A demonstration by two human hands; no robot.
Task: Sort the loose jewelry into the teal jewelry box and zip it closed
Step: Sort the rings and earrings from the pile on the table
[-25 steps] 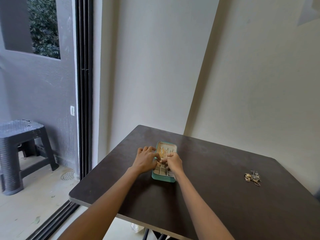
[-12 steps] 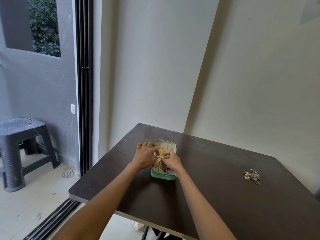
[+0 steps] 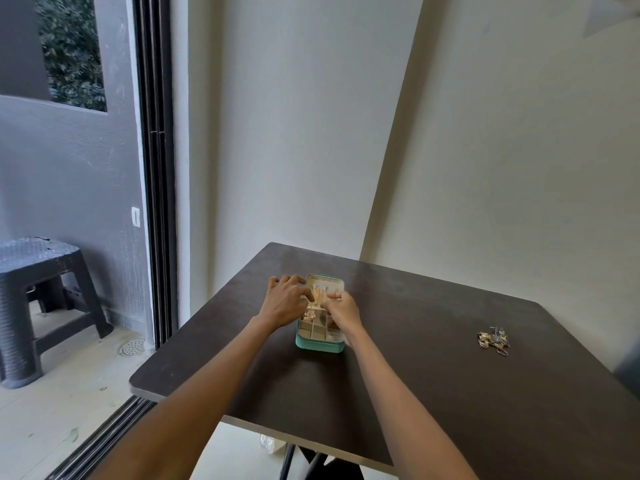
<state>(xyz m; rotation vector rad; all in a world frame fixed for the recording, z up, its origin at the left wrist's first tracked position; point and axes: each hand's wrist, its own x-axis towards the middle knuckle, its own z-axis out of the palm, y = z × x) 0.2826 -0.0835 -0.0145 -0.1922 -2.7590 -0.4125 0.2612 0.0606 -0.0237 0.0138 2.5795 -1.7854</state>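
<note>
The teal jewelry box (image 3: 320, 345) lies open in the middle of the dark table (image 3: 433, 393), with cream compartments near me and the lid half beyond. Gold jewelry (image 3: 317, 294) shows in the far half, and a small gold piece (image 3: 309, 316) sits in a near compartment. My left hand (image 3: 284, 303) curls over the box's left side, its fingertips pinching at the gold jewelry. From the right side, my right hand (image 3: 343, 310) pinches the same gold jewelry with its fingertips. A loose pile of jewelry (image 3: 494, 341) lies on the table far to the right, away from both hands.
The table stands in a wall corner; its near edge (image 3: 242, 419) and left edge drop off to the floor. A dark plastic stool (image 3: 38, 289) stands outside beyond the sliding door track (image 3: 156, 220) at left.
Both hands have shifted from the box's middle toward its far half, and their fingertips have drawn slightly apart over the gold jewelry. The loose pile has not moved.
</note>
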